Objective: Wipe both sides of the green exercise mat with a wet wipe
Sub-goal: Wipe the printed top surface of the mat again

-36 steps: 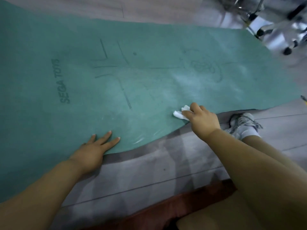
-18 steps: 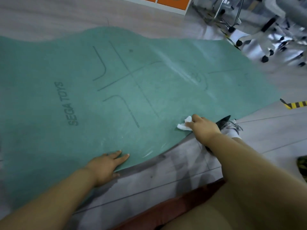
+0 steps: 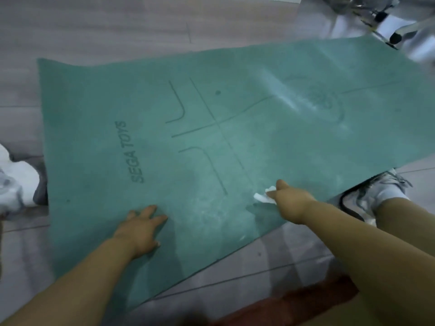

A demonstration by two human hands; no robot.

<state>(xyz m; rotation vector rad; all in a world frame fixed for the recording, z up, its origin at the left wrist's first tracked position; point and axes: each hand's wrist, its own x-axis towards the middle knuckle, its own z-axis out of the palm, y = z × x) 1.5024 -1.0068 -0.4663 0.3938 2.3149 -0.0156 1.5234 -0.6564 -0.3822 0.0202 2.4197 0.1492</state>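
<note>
Wiping is under way on the printed face of the green exercise mat (image 3: 235,128), which lies flat on the grey floor (image 3: 94,24). The right hand (image 3: 290,203) has its fingers clenched around a bunched white wet wipe (image 3: 263,196), pressing it against the mat near the closer long edge. The left hand (image 3: 138,228) rests on the mat with fingers released and spread, steadying it. Pale streaks and a dull sheen near the wipe and farther across the mat suggest part of this face is done. Judged remaining: the left portion by the lettering, then the entire underside, which has not been turned up.
</note>
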